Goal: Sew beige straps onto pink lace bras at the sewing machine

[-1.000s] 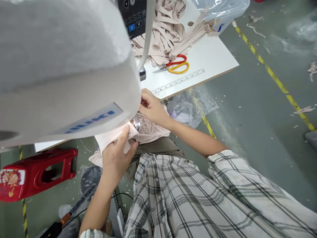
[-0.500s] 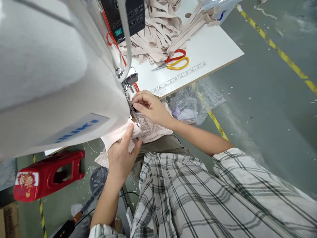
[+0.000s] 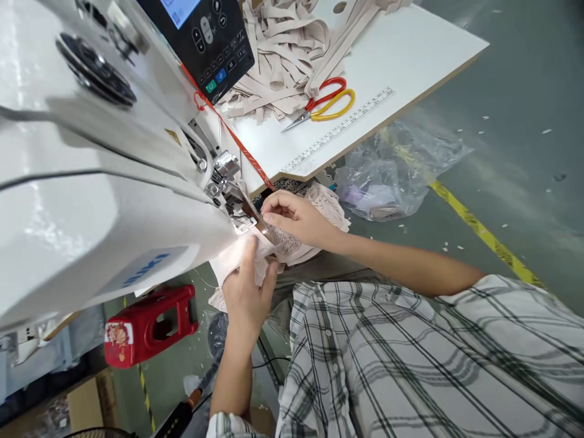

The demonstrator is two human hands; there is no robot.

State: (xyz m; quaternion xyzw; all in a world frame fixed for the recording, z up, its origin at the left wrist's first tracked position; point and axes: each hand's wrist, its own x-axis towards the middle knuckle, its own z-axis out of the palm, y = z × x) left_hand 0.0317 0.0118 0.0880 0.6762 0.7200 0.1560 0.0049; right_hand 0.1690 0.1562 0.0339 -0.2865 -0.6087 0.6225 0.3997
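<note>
My left hand (image 3: 247, 298) lies on a pale pink lace garment (image 3: 292, 243) just below the needle area of a white sewing machine (image 3: 168, 225). Its index finger presses the cloth and the thumb sits apart, with cloth between them. A shiny metal guide (image 3: 260, 222) slants down from the machine head over the cloth. Beside that guide, my right hand (image 3: 305, 220) is closed with curled fingers and thumb drawn together; what they pinch is hidden. The garment's lace part spreads under my right wrist, above my lap.
Scissors (image 3: 326, 106) with red and yellow handles and a printed ruler scale (image 3: 340, 131) are on the white table (image 3: 410, 55). Beige fabric strips (image 3: 283, 67) pile up behind. A control panel (image 3: 205, 48), clear plastic bag (image 3: 387, 188) and red stool (image 3: 152, 325) surround the machine.
The camera view has shifted, showing more of the machine head and panel. Both hands keep nearly the same places at the garment; the right hand's fingers stay curled by the metal guide.
</note>
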